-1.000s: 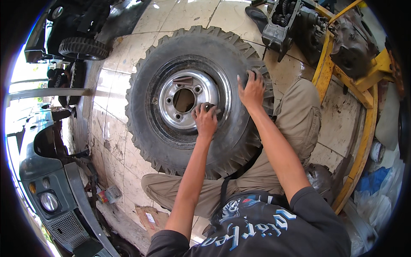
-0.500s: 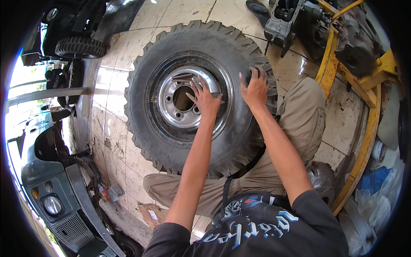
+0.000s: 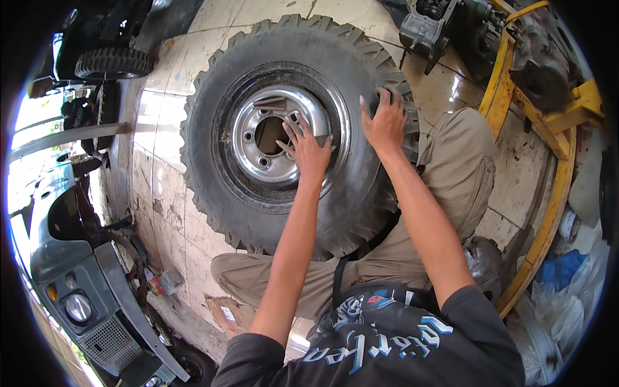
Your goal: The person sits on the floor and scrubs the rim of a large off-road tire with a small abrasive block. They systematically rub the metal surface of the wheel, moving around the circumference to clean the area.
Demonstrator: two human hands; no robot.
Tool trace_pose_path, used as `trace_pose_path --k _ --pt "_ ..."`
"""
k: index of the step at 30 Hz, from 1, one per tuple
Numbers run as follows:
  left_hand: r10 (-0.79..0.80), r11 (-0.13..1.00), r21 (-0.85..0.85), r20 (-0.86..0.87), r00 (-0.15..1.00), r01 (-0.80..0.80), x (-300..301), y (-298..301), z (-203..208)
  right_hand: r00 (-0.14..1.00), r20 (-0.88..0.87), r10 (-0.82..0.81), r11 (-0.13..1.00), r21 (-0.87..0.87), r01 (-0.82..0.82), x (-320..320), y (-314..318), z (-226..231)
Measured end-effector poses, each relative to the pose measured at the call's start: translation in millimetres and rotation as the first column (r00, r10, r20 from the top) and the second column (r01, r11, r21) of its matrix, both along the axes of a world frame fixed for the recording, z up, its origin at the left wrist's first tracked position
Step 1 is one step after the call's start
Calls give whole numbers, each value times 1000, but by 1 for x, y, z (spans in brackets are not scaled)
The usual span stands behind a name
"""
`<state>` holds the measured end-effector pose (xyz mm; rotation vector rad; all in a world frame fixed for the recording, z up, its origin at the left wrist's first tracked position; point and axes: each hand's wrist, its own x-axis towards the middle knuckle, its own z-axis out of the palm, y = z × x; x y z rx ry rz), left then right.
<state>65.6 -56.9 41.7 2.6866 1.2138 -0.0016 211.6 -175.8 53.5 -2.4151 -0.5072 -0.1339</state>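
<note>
A large off-road tire (image 3: 245,226) on a silver steel wheel rim (image 3: 242,151) lies flat in front of my crossed legs. My left hand (image 3: 309,155) is on the rim's right side, fingers spread toward the centre hole. A dark flat piece, which looks like sandpaper (image 3: 323,139), shows between its thumb and fingers; the rest is hidden under the hand. A brownish folded strip (image 3: 269,104) lies on the rim's upper part. My right hand (image 3: 387,126) rests on the tire's right shoulder, thumb apart, fingers bent over the tread blocks, holding nothing.
At the right stands a yellow metal frame (image 3: 495,93) with greasy gearbox parts (image 3: 425,29) beside it. A dark green vehicle front (image 3: 64,277) is at the left, another vehicle's wheel (image 3: 115,63) at the upper left. A person (image 3: 78,116) crouches there. Cardboard (image 3: 225,313) lies by my left knee.
The whole view has shifted slightly, so the tire appears a little higher and farther left. My left hand has shifted slightly on the rim; my right hand stays on the tire's shoulder.
</note>
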Motion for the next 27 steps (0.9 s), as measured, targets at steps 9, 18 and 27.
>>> trace_pose_path --k 9,18,27 --pt "17 1000 -7 -46 999 -17 -22 -16 -16 1000 -17 -10 1000 -5 10 5 -4 1" --pt "110 991 46 217 970 -122 19 -5 -30 1000 9 -3 1000 -2 3 5 -4 -4" --pt "-136 984 170 500 855 57 -16 8 -31 1000 -29 -13 1000 13 14 4 -1 -2"
